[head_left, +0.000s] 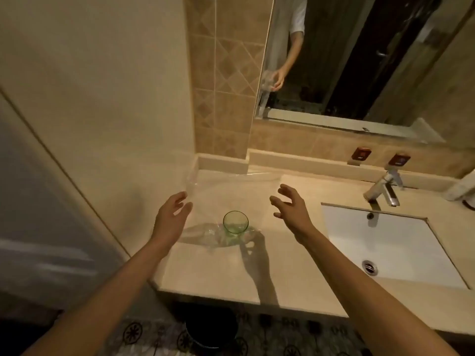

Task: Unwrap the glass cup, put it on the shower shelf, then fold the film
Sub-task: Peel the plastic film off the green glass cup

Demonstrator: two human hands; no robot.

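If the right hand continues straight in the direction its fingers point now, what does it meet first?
Probably the clear film spread on the counter, behind the green glass cup. The right hand points up-left past the cup, not at it, though depth is unclear.

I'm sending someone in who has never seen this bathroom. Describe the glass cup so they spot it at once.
Start at the white sink set in the beige counter and move left along the countertop. The glass cup stands upright between the left hand and right hand, on crinkled clear film. It is the only green-tinted thing there.
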